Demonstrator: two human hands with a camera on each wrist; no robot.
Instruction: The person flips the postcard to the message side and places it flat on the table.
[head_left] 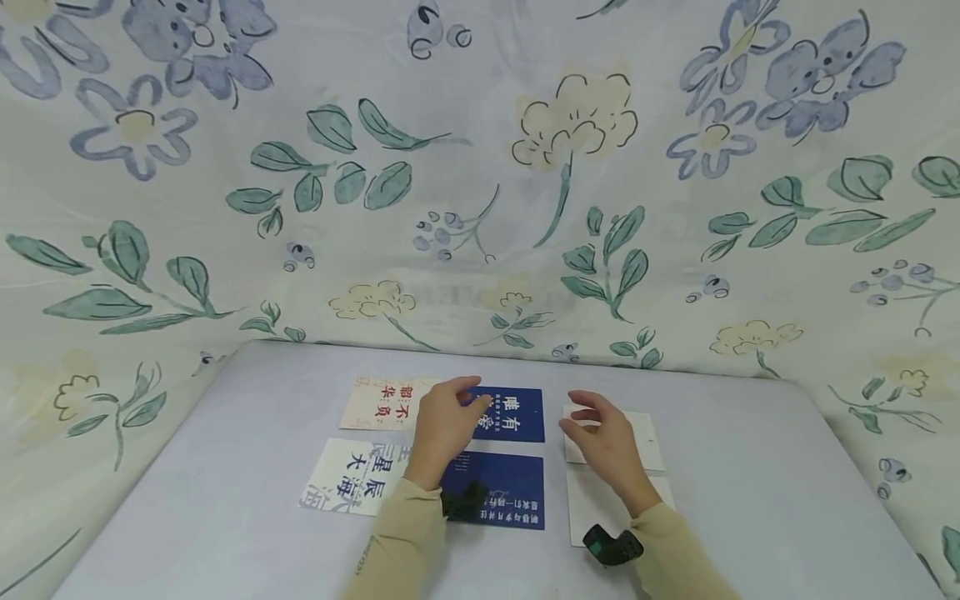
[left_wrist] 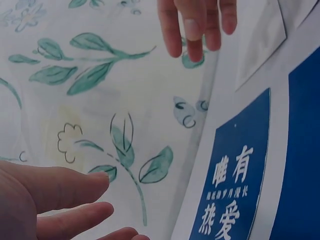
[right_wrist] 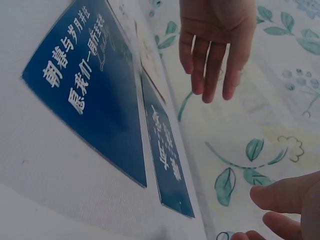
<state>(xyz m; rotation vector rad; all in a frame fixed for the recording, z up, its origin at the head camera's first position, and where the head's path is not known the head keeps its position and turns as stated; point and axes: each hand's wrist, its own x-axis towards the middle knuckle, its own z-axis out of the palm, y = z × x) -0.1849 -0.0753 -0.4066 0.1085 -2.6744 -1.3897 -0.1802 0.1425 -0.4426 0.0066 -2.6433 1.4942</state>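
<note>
My left hand (head_left: pixel 444 429) hovers over the inner edges of the cards on the left, its fingers relaxed and holding nothing. Partly behind it lies a blue card (head_left: pixel 531 404) with white characters. A second blue card (head_left: pixel 517 483) sits nearer, overlapped by the left wrist. Further left are a cream card (head_left: pixel 367 408) with red characters and a white card (head_left: pixel 337 471) with grey-blue ones. Above two plain white cards, one farther (head_left: pixel 647 435) and one nearer (head_left: pixel 588 504), is my right hand (head_left: pixel 609 446), fingers loosely bent with nothing between them.
The cards lie flat on a pale table (head_left: pixel 225 492). Behind its far edge hangs a white floral cloth (head_left: pixel 480 183). Black wrist cameras are strapped on the left wrist (head_left: pixel 465 502) and right wrist (head_left: pixel 613 546), beside beige sleeves (head_left: pixel 401 542).
</note>
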